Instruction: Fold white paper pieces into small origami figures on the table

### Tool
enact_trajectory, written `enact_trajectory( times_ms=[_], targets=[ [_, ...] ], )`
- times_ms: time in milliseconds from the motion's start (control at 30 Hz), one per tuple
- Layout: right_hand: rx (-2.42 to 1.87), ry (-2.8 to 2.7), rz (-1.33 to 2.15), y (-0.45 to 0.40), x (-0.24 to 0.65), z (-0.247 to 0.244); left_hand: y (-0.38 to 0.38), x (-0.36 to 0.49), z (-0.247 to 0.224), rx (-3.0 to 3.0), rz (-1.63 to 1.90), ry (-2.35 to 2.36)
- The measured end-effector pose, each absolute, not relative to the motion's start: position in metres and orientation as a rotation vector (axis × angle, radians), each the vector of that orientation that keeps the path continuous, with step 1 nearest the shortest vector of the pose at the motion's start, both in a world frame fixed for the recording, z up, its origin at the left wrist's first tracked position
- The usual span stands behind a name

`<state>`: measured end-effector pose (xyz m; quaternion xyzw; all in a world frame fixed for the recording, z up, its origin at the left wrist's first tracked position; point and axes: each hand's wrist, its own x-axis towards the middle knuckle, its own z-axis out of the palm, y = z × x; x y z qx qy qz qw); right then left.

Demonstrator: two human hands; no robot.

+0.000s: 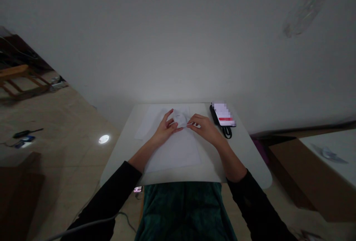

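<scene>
Roll [180,119]: frame centre, over paper [174,153] | left hand [166,129]: fingers curled round it | right hand [202,125]: fingertips pinching its right edge | risk: roll could slip free if left hold slackens under a right-hand tug

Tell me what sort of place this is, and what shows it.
Probably an indoor room, perhaps a home, used as an improvised workspace: a small white table stands against a plain wall, with a wooden stool or bench off to the left.
</scene>
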<state>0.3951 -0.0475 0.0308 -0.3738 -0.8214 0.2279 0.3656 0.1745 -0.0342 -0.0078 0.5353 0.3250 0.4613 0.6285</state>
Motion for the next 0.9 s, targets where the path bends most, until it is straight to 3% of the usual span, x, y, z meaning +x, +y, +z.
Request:
enact_trajectory(
  times_ms=[267,900],
  targets=[
    [-0.948,-2.081,0.732,-0.05,0.396,0.042,-0.034,0.163,0.004,1.332,0.898,0.718],
    [-0.927,-2.004,0.695,-0.035,0.4,0.019,-0.028,0.172,-0.003,1.836,1.073,0.939]
  ],
)
